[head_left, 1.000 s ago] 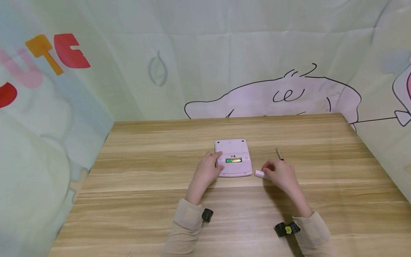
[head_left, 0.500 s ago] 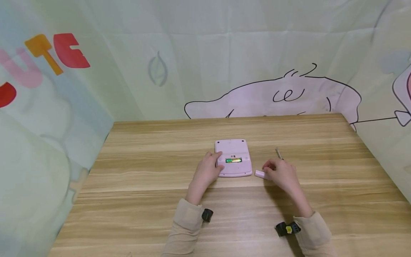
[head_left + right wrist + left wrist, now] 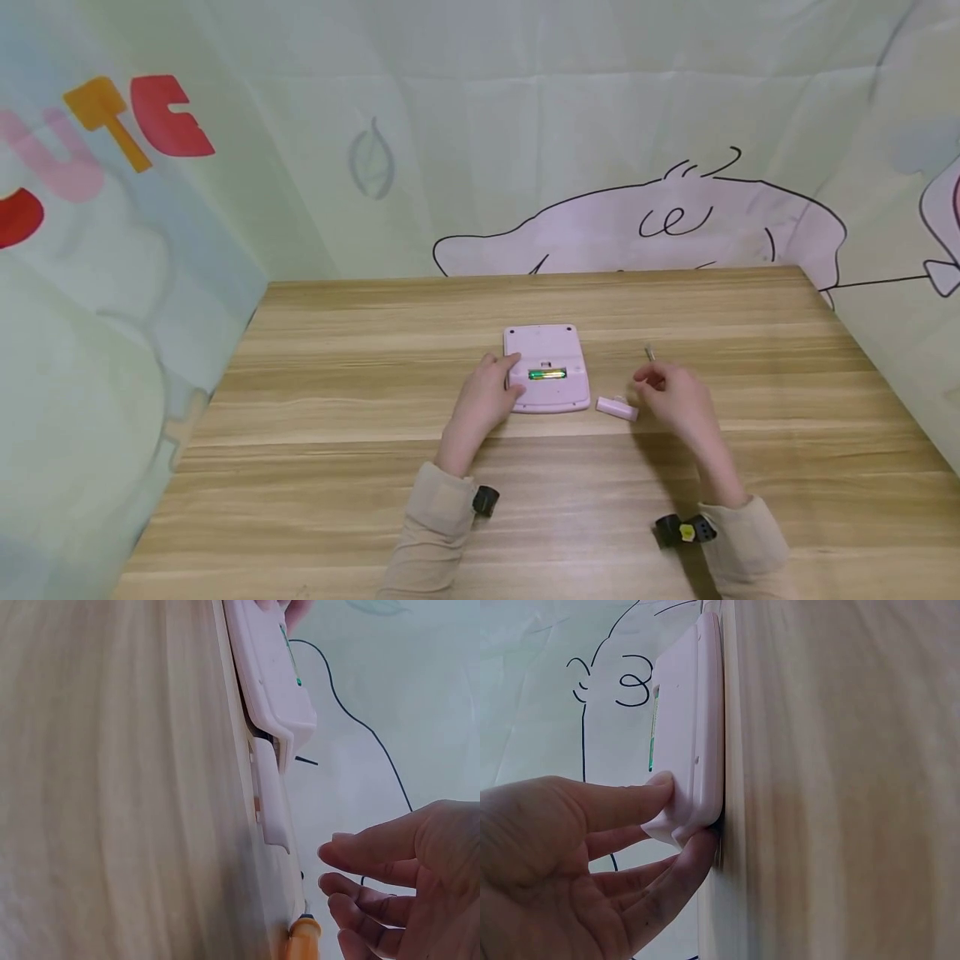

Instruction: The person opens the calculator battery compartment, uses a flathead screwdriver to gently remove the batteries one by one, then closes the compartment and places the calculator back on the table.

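A light pink calculator (image 3: 550,343) lies face down on the wooden table, its battery slot uncovered and a green-gold battery (image 3: 547,374) inside. My left hand (image 3: 483,396) grips its left edge, thumb on the back and fingers against the side, as the left wrist view shows. To the calculator's right lies its small pink battery cover (image 3: 617,408), touched by neither hand. My right hand (image 3: 678,400) hovers right of the cover, fingers loosely bent and holding nothing. Near it lies a screwdriver, its orange handle (image 3: 303,941) showing in the right wrist view and its metal shaft (image 3: 650,352) in the head view.
The wooden table (image 3: 337,417) runs back to a pale cloth backdrop (image 3: 465,150) with cartoon drawings. A black band camera (image 3: 486,501) sits at the left wrist, another (image 3: 682,531) at the right.
My right hand has let go of the battery cover and moved right and slightly up, baring the whole cover. The left hand and calculator stay in place.
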### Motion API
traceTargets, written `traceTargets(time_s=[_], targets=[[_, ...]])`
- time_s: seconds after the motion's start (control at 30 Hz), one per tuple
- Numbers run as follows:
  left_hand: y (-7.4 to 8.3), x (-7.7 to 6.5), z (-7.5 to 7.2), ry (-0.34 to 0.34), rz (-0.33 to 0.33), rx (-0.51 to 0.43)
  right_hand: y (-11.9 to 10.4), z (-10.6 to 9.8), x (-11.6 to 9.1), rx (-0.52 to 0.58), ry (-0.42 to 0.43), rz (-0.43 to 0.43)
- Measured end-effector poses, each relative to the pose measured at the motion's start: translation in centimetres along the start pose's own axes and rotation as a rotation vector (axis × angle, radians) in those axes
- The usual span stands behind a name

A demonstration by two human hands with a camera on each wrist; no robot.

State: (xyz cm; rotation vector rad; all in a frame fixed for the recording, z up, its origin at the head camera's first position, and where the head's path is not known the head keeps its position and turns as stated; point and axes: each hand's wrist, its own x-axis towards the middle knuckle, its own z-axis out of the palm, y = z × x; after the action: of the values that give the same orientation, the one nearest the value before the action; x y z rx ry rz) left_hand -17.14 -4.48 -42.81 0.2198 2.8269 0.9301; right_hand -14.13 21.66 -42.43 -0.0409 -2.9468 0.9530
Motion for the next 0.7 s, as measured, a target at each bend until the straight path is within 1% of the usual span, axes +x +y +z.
traceTargets(time_s=[0.2, 0.33, 0.5, 0.7], targets=[[0.1, 0.1, 0.0, 0.0, 0.0, 0.006, 0.1, -0.4, 0.0, 0.004, 0.005, 0.009], [0.1, 0.0, 0.0, -0.003, -0.005, 0.006, 0.3, -0.6, 0.0, -0.007, 0.023, 0.017], [0.2, 0.0, -0.1, -0.005, -0.008, 0.001, 0.6, -1.0, -0.1, -0.044, 0.051, 0.03], [0.2, 0.0, -0.1, -0.003, -0.01, -0.003, 1.2, -1.2, -0.3, -0.091, 0.05, 0.049]])
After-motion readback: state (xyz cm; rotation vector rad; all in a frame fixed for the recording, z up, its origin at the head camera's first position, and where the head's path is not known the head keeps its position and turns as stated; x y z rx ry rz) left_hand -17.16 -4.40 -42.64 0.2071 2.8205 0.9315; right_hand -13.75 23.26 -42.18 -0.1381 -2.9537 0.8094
